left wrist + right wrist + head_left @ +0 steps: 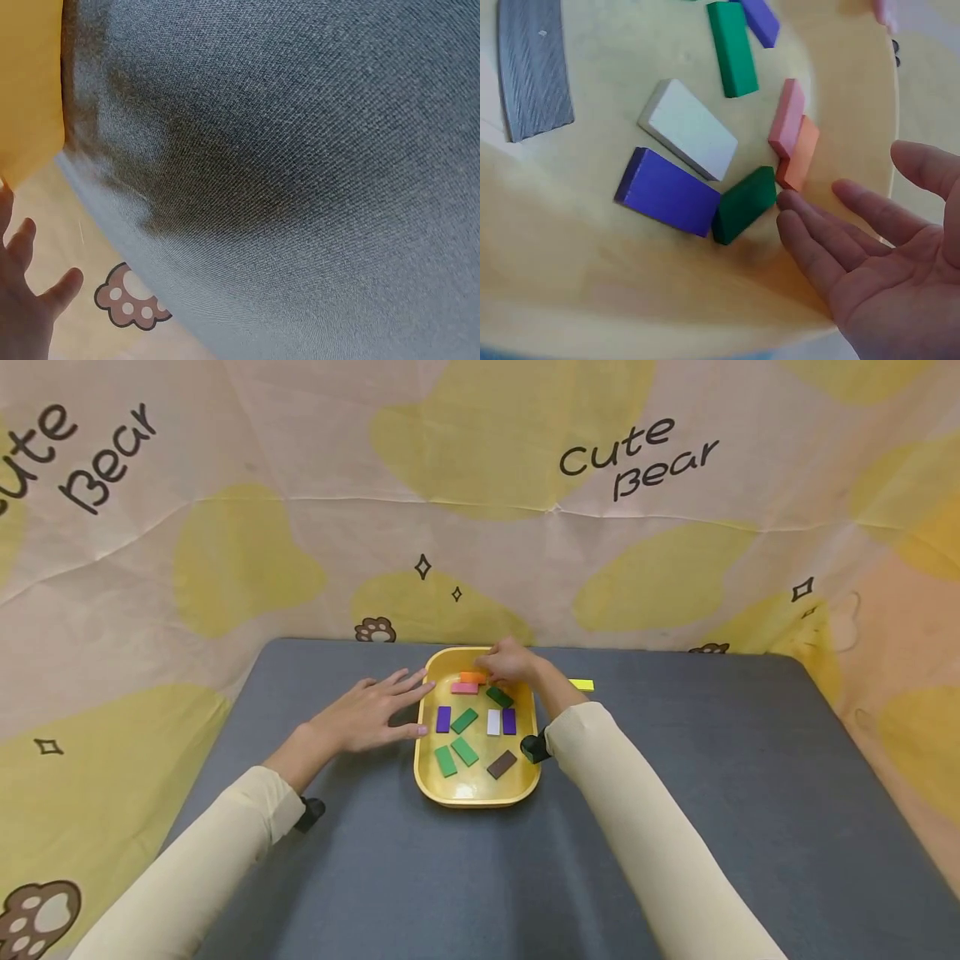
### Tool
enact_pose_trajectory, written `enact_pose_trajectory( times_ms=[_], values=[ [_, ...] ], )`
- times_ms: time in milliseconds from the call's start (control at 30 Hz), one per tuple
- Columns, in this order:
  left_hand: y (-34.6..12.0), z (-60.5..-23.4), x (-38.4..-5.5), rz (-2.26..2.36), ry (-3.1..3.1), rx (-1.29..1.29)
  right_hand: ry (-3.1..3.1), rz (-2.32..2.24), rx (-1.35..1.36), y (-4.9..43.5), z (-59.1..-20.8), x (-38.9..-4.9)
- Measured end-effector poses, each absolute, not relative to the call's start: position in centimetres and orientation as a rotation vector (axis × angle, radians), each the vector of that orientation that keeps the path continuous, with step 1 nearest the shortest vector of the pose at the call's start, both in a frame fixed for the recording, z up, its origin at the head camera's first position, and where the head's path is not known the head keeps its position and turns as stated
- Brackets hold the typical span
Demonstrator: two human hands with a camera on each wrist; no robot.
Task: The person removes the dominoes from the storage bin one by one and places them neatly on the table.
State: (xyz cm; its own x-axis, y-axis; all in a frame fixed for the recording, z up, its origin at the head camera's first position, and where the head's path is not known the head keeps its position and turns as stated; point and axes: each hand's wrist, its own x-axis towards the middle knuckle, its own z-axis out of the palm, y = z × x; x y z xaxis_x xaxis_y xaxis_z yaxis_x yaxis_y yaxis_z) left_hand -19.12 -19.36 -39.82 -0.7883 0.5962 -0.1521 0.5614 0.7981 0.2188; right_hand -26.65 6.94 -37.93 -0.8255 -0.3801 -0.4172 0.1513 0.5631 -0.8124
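Observation:
A yellow tray [477, 792] holds several coloured domino blocks lying flat or tilted. Over its far end is my right hand [510, 661]. The right wrist view shows that hand's fingers extended, nothing between them, fingertips right by an orange block [798, 153] and a dark green block [745, 205]. A pink block [787, 120] leans beside the orange one. Near them lie a white block [688, 129] and a purple block [667, 193]. My left hand [371, 714] spreads its fingers at the tray's left rim, thumb and fingertips at the edge.
On the table [690, 827], a yellow block [582, 685] lies right of the tray, beside my right forearm. Nearer in the tray are a brown block [501, 764] and light green blocks [464, 751]. A printed cloth [480, 443] hangs behind the table.

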Motion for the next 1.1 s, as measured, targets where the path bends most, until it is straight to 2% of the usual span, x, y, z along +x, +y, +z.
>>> enact_pose_trajectory(
  times_ms=[833, 1100],
  values=[
    [-19.8, -40.2, -19.2, 0.256, 2.770, 0.876, 2.292, -1.171, -0.158, 3.9, -38.4, -26.2],
    [-19.5, -40.3, -19.3, 0.260, 2.769, 0.895, 2.309, -1.108, -0.225, 3.1, -39.1, -25.9]
  ],
)
